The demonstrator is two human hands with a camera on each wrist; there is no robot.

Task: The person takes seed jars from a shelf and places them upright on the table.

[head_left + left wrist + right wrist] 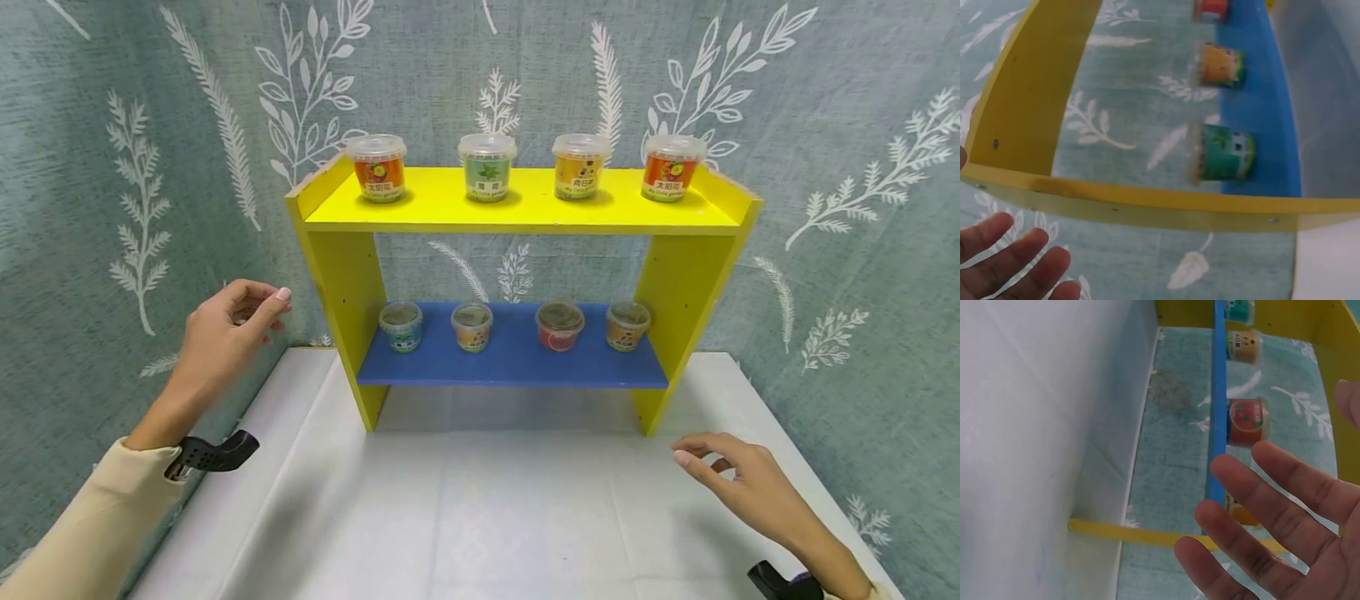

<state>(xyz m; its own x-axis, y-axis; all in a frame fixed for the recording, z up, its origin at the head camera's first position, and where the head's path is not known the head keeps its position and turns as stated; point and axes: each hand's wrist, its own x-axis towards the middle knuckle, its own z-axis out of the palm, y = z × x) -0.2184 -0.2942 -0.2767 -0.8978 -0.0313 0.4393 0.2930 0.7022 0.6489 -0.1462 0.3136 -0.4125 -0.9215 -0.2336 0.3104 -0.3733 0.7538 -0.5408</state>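
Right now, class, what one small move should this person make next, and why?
Probably ease the left grip up and rightward toward the round, clear-lidded, orange-labelled plastic tub at the left end of the yellow upper shelf. That grip looks empty, just outside the flat yellow left side panel, and the upright tub stands at that same end.

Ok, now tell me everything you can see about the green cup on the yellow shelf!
The green cup stands upright on the yellow top shelf, second from the left, between an orange cup and a yellow cup, touching neither. It looks like plastic, with a pale see-through lid on and a leafy picture and writing on its green label. Only the shelf touches it.
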